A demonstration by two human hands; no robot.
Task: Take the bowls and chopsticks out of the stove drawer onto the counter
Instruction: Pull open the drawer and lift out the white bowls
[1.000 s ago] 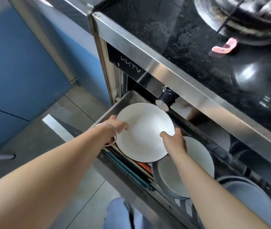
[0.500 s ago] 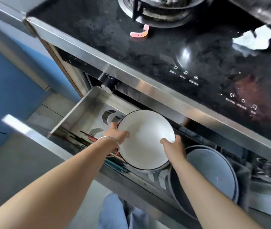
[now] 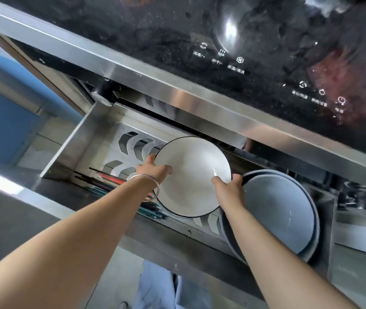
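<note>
White glazed bowl (image 3: 192, 177) is gripped over the open drawer (image 3: 83, 139), left hand (image 3: 155, 171) pinching its rim at nine o'clock, right hand (image 3: 228, 186) at four o'clock. Stiff, slick and breakable, it is best kept held at opposite rims. Chopsticks (image 3: 110, 181) lie below.

Above you: black glass cooktop (image 3: 266, 30) with white touch icons (image 3: 240, 60); steel front trim (image 3: 177, 94); black knob (image 3: 104, 97). To your left: blue cabinet panel (image 3: 1, 121).
</note>
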